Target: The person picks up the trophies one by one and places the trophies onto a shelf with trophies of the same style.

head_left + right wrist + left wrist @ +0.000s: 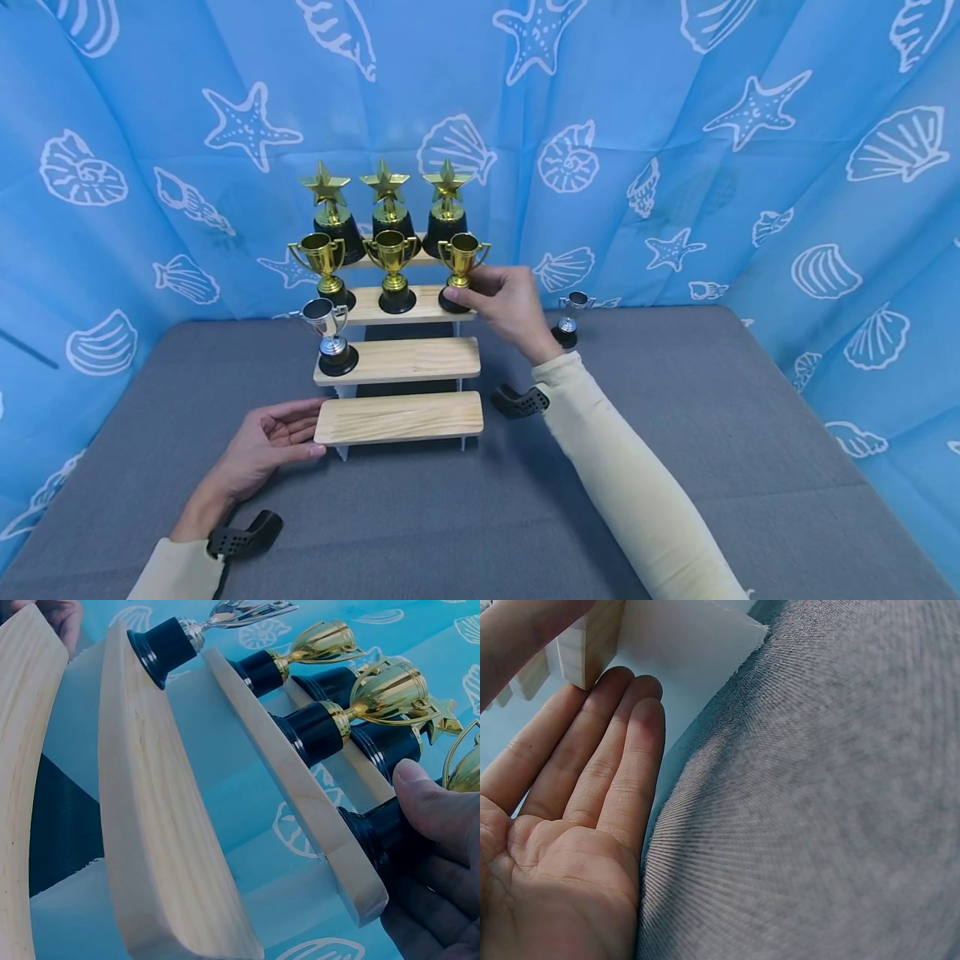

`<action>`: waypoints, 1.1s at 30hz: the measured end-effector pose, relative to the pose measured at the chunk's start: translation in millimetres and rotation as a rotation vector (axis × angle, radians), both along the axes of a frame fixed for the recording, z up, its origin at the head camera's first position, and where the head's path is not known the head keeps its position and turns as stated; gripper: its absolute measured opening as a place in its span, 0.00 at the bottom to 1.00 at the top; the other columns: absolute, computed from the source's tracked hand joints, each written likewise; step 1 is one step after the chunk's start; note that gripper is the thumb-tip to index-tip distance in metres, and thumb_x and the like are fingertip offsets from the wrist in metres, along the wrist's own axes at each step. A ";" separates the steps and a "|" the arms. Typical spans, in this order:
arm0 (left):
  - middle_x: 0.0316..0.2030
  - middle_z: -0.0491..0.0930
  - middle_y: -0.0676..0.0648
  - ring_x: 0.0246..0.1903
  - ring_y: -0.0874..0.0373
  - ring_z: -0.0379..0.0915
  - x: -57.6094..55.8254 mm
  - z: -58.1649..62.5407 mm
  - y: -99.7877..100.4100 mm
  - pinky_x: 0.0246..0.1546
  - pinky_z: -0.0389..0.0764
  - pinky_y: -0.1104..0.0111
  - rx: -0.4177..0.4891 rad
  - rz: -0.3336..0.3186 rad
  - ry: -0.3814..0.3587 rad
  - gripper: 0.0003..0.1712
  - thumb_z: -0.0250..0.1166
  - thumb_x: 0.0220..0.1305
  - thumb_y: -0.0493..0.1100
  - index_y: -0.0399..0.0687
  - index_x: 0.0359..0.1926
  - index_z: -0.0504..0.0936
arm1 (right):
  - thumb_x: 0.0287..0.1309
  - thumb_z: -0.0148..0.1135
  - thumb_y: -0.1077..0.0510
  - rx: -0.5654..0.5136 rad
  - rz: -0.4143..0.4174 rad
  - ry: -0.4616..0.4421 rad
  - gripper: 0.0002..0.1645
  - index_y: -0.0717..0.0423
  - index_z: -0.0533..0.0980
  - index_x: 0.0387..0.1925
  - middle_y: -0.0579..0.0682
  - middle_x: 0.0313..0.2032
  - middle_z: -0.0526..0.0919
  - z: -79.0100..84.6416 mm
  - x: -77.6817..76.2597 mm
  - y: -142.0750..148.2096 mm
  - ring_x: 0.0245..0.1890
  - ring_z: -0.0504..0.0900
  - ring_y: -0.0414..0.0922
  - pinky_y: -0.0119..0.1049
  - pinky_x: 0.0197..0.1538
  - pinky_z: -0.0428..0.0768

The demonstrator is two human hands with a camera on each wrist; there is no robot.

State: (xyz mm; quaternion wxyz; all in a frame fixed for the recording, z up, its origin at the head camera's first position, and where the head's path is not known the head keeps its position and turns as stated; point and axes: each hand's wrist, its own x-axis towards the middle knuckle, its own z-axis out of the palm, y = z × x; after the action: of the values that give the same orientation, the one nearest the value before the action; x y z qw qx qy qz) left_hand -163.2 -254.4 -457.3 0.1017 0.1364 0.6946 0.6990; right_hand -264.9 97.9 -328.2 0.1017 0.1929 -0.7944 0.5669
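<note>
My right hand (508, 304) pinches the black base of a gold trophy cup (462, 257) at the right end of the stand's second shelf from the top (428, 300); thumb and fingers lie around that base in the right wrist view. Two more gold cups, a middle one (392, 252) and a left one (321, 257), stand upright on this shelf. At the left end of the shelf below sits a silver cup (327, 321). My left hand (261, 442), its fingers straight, touches the left end of the lowest wooden shelf (397, 417).
Three gold star trophies (386, 196) stand on the top shelf. Another silver cup (573, 312) is on the grey table (675, 467), right of the stand and behind my right wrist. A blue curtain (637, 167) with sea-shell prints hangs close behind.
</note>
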 end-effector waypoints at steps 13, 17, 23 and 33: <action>0.57 0.81 0.47 0.55 0.63 0.80 0.2 0.0 0.4 0.57 0.81 0.69 -0.015 -0.003 0.013 0.42 0.70 0.56 0.22 0.14 0.67 0.59 | 0.58 0.75 0.58 0.044 -0.016 0.033 0.18 0.63 0.86 0.48 0.56 0.44 0.89 -1.9 1.5 -1.1 0.44 0.88 0.47 0.40 0.46 0.89; 0.57 0.81 0.47 0.55 0.63 0.80 0.5 0.4 0.6 0.57 0.81 0.69 -0.017 -0.004 0.016 0.41 0.70 0.56 0.22 0.14 0.67 0.59 | 0.58 0.76 0.58 0.038 -0.015 0.037 0.18 0.63 0.86 0.47 0.56 0.44 0.89 -2.2 1.5 -1.6 0.44 0.88 0.46 0.40 0.46 0.89; 0.58 0.81 0.45 0.55 0.63 0.80 0.4 1.1 0.8 0.57 0.81 0.69 -0.021 -0.002 0.013 0.41 0.70 0.56 0.23 0.14 0.67 0.59 | 0.58 0.76 0.57 0.042 -0.026 0.035 0.19 0.63 0.86 0.48 0.56 0.44 0.89 -2.0 2.2 -2.4 0.45 0.87 0.47 0.41 0.48 0.89; 0.57 0.81 0.47 0.55 0.63 0.80 0.0 1.1 0.7 0.57 0.81 0.69 -0.022 0.003 0.009 0.41 0.70 0.56 0.23 0.15 0.67 0.60 | 0.57 0.76 0.57 0.060 -0.042 0.061 0.19 0.63 0.86 0.48 0.56 0.45 0.89 -2.0 2.7 -2.8 0.45 0.87 0.48 0.42 0.47 0.89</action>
State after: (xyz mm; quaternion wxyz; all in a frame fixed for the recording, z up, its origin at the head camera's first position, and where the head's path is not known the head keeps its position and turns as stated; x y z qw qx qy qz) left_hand -163.2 -253.7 -456.2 0.0993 0.1375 0.7027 0.6910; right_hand -262.2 95.0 -330.1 0.1319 0.1963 -0.8115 0.5343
